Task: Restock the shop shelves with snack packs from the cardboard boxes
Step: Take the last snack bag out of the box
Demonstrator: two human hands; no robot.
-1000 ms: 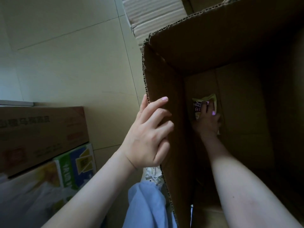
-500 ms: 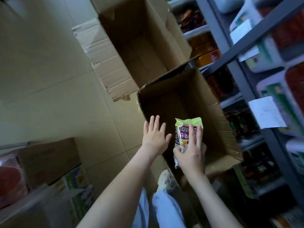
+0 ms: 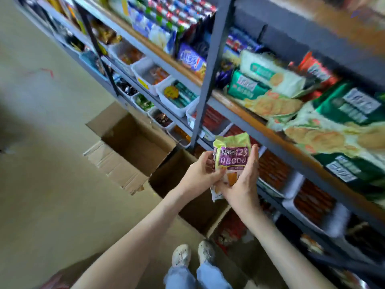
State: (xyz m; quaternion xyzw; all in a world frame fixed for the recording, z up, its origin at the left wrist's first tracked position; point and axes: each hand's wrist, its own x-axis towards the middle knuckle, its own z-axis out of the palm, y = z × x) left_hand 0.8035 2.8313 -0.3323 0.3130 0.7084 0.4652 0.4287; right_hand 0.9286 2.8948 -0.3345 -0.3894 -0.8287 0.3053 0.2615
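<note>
A green and purple snack pack with "123 ABCD" printed on it is held upright in front of the shelves. My left hand grips its left side, and my right hand holds its right side and bottom. Below my hands an open cardboard box stands on the floor, its inside dark. A second open cardboard box stands just behind it. The grey metal shelf rack on the right is packed with biscuit and snack packs.
White bins of small snacks line the lower shelves. The beige tiled floor stretches to the left. My shoes stand near the front box. A dark upright post of the rack rises just behind the pack.
My right hand lifted the pack out of the box and up to shelf height. My left hand left the box edge and took hold of the pack. The view rose from the box to the shelves.
</note>
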